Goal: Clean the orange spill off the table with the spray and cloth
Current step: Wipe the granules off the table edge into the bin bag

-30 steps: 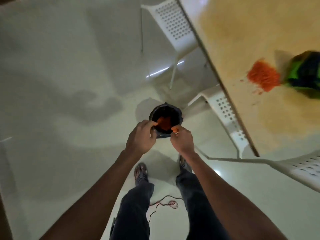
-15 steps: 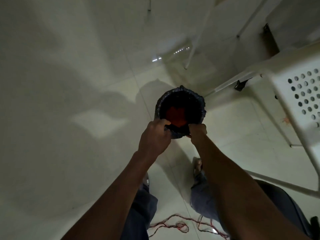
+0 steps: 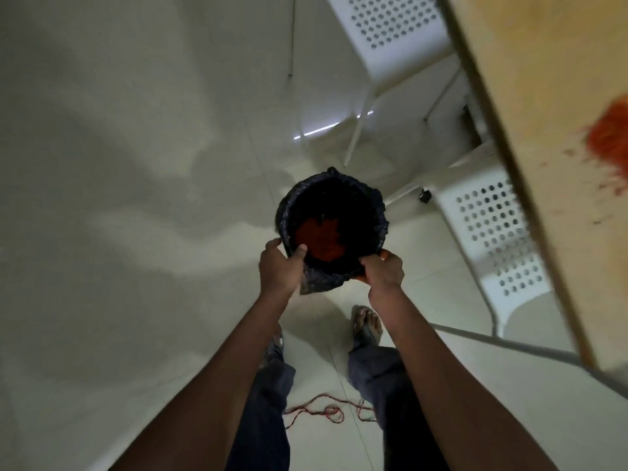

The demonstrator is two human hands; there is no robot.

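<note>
Fingers of the left hand [image 3: 280, 266] curled over the near rim of a small bin [image 3: 334, 229], thumb tip hooked inside the lip, the rest wrapped round the outside on the black liner bag [image 3: 319, 283]. Right hand [image 3: 382, 270] likewise curled, gripping the opposite near edge; a sliver of orange shows just by its knuckles, too small to say whether that is the bin's own rim or something pinched there. Both forearms stretched straight out and down from the body, roughly parallel, the bin held out in front of the person and between the hands, above the pale tiled floor [image 3: 136, 232]. Bin round, dark inside, liner folded over the rim and bunched in a loose flap on the near side. At the bottom of it a patch of orange-red crumbly matter [image 3: 319, 239]. The orange spill [image 3: 611, 137] lies on the tan table [image 3: 543, 96] at the right edge of view, well apart from the bin, with small specks scattered near it. Two white perforated chairs [image 3: 492, 229] stand alongside the table's edge. Below, sandalled feet [image 3: 367, 326] and dark trouser legs; a tangle of reddish cord [image 3: 326, 407] lies on the floor between them.
</note>
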